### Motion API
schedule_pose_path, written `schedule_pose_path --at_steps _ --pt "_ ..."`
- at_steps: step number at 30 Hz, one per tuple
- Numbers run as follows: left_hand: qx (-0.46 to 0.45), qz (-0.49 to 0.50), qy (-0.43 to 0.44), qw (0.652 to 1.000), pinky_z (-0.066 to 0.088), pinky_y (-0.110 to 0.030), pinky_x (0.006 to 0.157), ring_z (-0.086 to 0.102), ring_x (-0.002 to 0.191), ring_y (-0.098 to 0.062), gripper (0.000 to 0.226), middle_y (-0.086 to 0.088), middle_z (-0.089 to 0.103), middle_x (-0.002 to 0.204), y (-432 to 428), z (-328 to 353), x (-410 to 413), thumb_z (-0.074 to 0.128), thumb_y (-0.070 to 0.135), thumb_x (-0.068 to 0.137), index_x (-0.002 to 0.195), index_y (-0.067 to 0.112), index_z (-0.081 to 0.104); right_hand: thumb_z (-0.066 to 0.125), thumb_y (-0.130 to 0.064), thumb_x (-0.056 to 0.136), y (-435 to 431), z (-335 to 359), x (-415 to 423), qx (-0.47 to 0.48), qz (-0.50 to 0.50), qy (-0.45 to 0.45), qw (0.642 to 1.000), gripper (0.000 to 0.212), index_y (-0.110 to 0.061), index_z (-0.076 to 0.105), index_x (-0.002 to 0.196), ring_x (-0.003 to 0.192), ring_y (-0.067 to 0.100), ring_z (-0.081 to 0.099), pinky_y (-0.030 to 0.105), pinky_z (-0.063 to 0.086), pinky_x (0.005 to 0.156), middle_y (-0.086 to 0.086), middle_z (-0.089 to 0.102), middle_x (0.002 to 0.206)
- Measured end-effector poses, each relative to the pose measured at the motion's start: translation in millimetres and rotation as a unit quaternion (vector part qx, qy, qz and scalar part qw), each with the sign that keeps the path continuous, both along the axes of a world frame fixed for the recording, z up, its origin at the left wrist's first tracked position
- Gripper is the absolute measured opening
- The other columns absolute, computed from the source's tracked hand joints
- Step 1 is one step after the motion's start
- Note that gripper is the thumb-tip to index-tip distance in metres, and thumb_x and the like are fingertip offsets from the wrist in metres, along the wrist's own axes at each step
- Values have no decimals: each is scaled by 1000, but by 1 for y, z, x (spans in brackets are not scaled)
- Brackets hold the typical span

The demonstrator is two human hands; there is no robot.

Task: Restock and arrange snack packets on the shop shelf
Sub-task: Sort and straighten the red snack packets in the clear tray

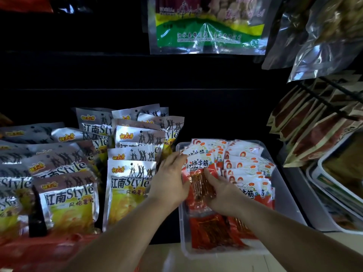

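Bags are what we see first on the left: silver chip bags (70,193) with yellow bottoms stand in rows on the dark shelf (216,107), leaning on each other. Just beside them is the left hand (170,179). Its fingers bend round the left edge of a red packet (200,185) and hold it. The red packet has a white top and a see-through window with brown strips inside. It is over the left part of the tray, on top of other packets that lie there. High above it, at the top, a green packet (206,26) hangs. Then comes the right hand (225,195). Its thumb lies on the front of the red packet and the hand holds the right side, so both hands grip the same packet. The tray (282,193) is clear plastic and sits at the front of the shelf. Inside it we see many red and white packets (247,163) laid in rows, one over the next. Farther right, brown packs (314,130) hang close together on a black wire rack (324,99), and shiny clear bags (324,36) hang above them.
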State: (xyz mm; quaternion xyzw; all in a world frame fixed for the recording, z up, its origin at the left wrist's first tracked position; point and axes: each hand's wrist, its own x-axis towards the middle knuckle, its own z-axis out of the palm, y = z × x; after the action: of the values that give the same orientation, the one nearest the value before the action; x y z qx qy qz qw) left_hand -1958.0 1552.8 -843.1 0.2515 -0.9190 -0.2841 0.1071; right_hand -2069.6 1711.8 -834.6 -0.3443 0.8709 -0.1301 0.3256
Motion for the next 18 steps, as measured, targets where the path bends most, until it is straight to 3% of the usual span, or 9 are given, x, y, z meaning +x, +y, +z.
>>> schedule_pose_path --at_steps 1,3,6,10,18 --pt "2 5 -6 1000 44 -47 114 37 146 -20 80 10 27 165 3 -2 2 77 25 86 156 30 37 71 -34 93 -1 -4 1 9 4 11 1000 109 -47 -13 160 153 29 29 46 33 122 1 24 169" --pt "5 22 0 1000 44 -46 114 36 147 -20 83 12 23 166 8 -7 5 75 24 86 157 35 33 73 -38 93 -5 -12 3 17 -2 55 998 110 -44 -13 161 146 28 42 47 40 118 4 38 162" --pt "48 57 30 997 47 -46 111 43 142 -21 82 9 33 160 11 -11 7 74 26 82 154 37 37 74 -32 94 -13 -23 6 39 -16 123 992 107 -43 -9 161 131 30 57 48 53 105 6 51 148" --pt "88 80 65 991 49 -43 109 49 135 -18 77 13 43 153 11 -14 10 75 27 81 151 40 44 73 -31 94 -25 -35 6 60 -2 199 978 100 -38 -3 160 119 29 64 45 57 95 4 58 136" --pt "95 61 24 993 49 -39 109 49 138 -18 61 11 37 159 7 -16 11 74 33 87 145 37 54 71 -51 92 -18 -33 -9 45 3 138 989 101 -52 -5 160 137 27 52 48 50 109 1 47 154"
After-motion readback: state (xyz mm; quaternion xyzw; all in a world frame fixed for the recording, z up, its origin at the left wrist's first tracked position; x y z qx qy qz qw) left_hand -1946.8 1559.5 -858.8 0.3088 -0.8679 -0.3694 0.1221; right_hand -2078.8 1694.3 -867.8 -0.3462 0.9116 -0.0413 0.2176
